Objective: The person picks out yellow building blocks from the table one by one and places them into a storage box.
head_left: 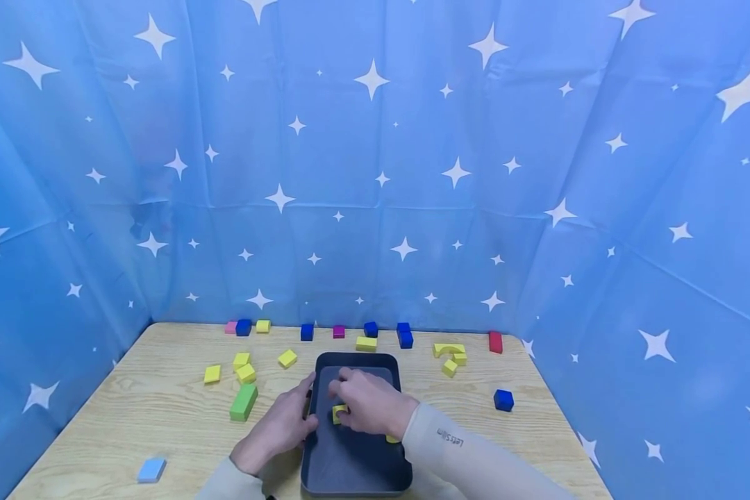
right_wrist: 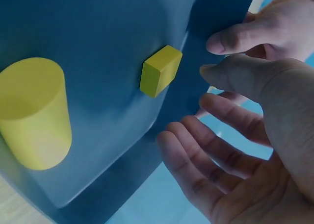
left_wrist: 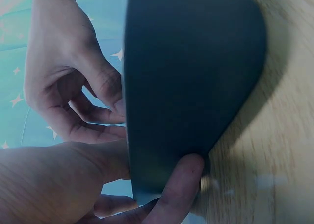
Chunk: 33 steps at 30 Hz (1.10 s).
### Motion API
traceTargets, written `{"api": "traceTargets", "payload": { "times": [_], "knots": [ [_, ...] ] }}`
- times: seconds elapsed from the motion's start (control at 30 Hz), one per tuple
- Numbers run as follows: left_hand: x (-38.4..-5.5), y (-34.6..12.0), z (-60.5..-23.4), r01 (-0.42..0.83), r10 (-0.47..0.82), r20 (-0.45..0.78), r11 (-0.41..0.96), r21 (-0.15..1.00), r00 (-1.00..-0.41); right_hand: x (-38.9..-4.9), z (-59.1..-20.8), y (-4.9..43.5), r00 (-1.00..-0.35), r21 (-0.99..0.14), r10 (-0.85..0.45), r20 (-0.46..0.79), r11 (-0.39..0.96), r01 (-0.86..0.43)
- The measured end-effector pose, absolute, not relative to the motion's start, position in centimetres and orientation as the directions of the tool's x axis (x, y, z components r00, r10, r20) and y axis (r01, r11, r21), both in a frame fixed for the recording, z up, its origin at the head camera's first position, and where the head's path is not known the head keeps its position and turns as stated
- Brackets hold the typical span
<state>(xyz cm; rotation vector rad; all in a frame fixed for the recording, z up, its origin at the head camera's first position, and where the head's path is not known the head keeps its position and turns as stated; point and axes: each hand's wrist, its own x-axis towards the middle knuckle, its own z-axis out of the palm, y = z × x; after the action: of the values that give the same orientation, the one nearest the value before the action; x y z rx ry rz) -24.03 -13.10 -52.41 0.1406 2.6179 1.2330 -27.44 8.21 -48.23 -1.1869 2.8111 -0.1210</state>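
Observation:
A dark rectangular tray (head_left: 356, 472) lies on the table. My left hand (head_left: 281, 425) grips its left wall, with the thumb over the rim and a finger (left_wrist: 181, 185) against the outer side. Above the tray, my right hand (head_left: 375, 403) hovers with loosely bent, parted fingers (right_wrist: 179, 158) and nothing between them. Below it, a small yellow block (right_wrist: 162, 71) rests on the tray floor, apart from the fingers in the right wrist view. A yellow cylinder (right_wrist: 37, 113) also stands in the tray; the right forearm mostly hides it in the head view.
Left of the tray are several yellow blocks (head_left: 246, 373), a green block (head_left: 244, 403) and a light blue block (head_left: 152, 470). Blue blocks (head_left: 307, 332) and others line the back edge. On the right lie a yellow arch (head_left: 448, 348), a red block (head_left: 495, 342) and a blue block (head_left: 503, 400).

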Motion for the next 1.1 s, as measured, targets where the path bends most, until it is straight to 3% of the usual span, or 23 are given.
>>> {"api": "traceTargets", "payload": {
  "times": [0.37, 1.1],
  "knots": [
    [-24.0, -13.3, -52.5, 0.000, 0.200, -0.165, 0.637, 0.771, -0.966, -27.8, -47.9, 9.4, -0.719, -0.059, -0.694, 0.040, 0.716, -0.695],
    [-24.0, -13.1, -52.8, 0.007, 0.201, -0.155, 0.631, 0.776, -0.967, -29.4, -47.8, 13.6, -0.813, -0.180, -0.568, 0.128, 0.793, -0.583]
  ]
}}
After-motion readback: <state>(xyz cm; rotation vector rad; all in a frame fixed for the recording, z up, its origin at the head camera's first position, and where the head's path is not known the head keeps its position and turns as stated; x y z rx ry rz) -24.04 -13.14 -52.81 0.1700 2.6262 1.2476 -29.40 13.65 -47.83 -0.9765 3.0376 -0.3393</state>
